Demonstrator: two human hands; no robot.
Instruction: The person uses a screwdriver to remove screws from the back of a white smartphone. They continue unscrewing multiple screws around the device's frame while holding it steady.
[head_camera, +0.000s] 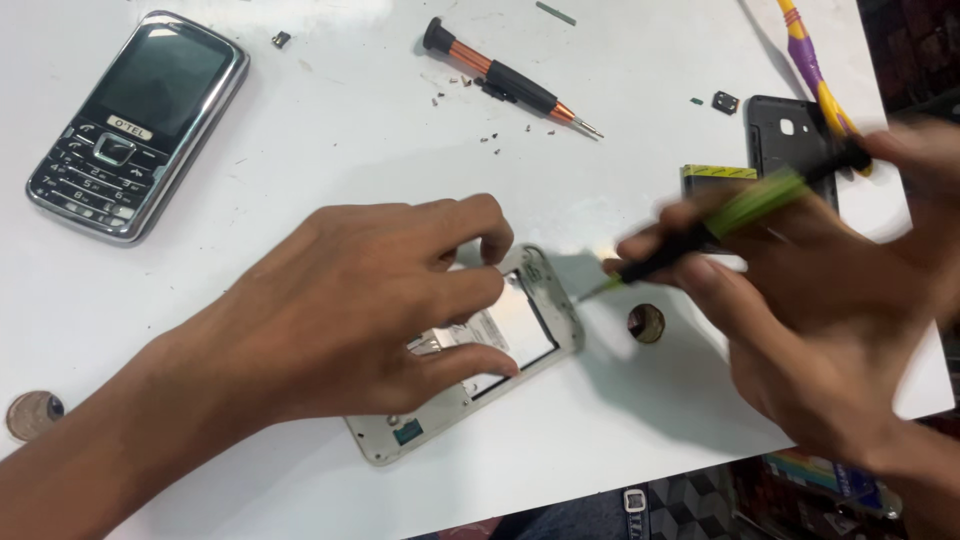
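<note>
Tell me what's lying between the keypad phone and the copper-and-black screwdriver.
In the head view, mostly bare white table lies between the keypad phone and the screwdriver. Only a tiny dark part sits there, near the top edge.

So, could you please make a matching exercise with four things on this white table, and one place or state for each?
Things:
1. keypad phone
2. green and black screwdriver
3. copper and black screwdriver
4. opened white phone

Places or states:
A. held in the right hand
B. lying untouched at the top centre
C. pressed down by the left hand
D. lying at the top left

Pairs: 1-D, 2-A, 3-B, 4-C
</note>
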